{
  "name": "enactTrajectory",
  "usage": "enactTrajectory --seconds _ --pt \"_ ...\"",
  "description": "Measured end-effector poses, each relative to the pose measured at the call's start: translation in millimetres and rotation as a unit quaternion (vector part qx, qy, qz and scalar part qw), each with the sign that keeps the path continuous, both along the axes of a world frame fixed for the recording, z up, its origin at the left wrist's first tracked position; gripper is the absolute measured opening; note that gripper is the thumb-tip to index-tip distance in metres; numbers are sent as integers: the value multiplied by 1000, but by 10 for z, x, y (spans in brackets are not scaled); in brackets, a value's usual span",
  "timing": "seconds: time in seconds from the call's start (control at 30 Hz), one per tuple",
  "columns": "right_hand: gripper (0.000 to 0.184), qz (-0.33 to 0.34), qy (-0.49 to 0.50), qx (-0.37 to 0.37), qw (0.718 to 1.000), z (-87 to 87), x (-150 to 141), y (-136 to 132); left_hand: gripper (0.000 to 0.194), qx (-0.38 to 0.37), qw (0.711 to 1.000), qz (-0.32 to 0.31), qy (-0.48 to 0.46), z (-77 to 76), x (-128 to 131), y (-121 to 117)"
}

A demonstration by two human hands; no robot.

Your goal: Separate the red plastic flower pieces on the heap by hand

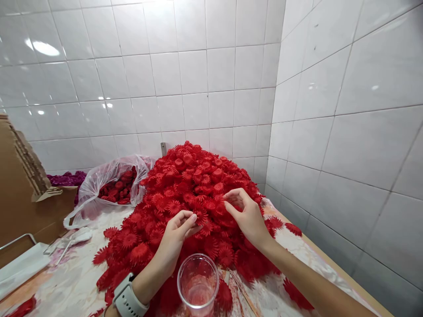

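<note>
A tall heap of red artificial flower heads (188, 176) with fringed petals lies in front of me. My left hand (180, 229) is over the front of the heap, thumb and fingers pressed together. Red petals show right at its fingertips, but I cannot make out what the pinch holds. To the right, my right hand (243, 215) curves over the heap with a gap between thumb and forefinger, and I see nothing held there. A clear plastic cup (198, 281) stands below and between my hands; its inside looks reddish.
At the left, a clear plastic bag (94, 185) holds darker red flowers. Purple flowers (66, 179) lie behind a cardboard box (33, 211). A white tray-like object (23, 268) sits at lower left. Loose red flowers (294, 229) lie by the table's right edge. Tiled walls (191, 70) close off back and right.
</note>
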State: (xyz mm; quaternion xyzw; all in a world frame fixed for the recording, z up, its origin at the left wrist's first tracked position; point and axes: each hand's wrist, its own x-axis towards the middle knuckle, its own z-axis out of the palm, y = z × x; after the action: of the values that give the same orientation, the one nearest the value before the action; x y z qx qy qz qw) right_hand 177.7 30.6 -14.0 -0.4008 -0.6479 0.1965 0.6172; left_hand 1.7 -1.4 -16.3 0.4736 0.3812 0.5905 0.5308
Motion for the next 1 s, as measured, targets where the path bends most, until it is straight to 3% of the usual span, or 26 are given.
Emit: enactTrajectory --seconds 0.1,0.2,0.33,0.57,0.8,1.0 --pt "13 -64 -67 95 991 44 -48 -123 20 1 1000 -4 5 -5 -3 1" --pt "9 17 -103 142 984 48 -114 -228 18 3 1000 -23 20 -8 -1 -20" --pt "11 106 -97 112 983 -28 -196 -282 17 26 995 -81 57 -2 12 -58" --pt "8 111 -87 76 987 -85 -207 -291 15 35 991 -63 112 43 22 -70" --pt "10 148 8 -29 989 -63 -238 -320 15 13 995 -70 72 -16 -5 -44" --pt "8 132 -2 -19 991 -45 -242 -324 17 9 996 -69 58 -34 4 -23"
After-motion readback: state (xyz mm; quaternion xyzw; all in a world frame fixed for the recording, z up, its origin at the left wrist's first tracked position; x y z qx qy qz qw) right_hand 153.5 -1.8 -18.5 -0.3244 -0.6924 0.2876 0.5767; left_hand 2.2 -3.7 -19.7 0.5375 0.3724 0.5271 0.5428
